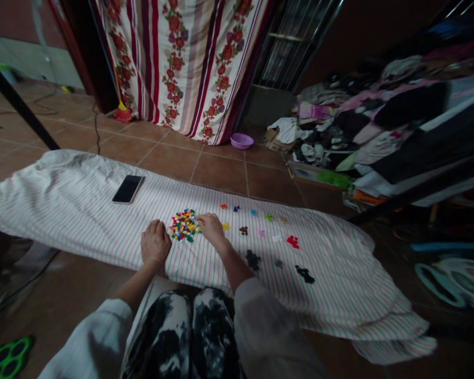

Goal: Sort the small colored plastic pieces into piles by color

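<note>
Far cloth edge (205, 190) beyond multicolored pile (184, 225)

We get 2 loose, pale sleeves in the near part: left sleeve (92, 337) whitish with a faint blue cast, right sleeve (266, 326) greyer, in shade. Both wide, softly creased, ending on the forearm. Past them we see bare left hand (156, 243) and bare right hand (212, 230). Between the sleeves, 2 trouser legs (214, 334): black and white, irregular tie-dye-like blotches. Seams too dim for us.
</note>
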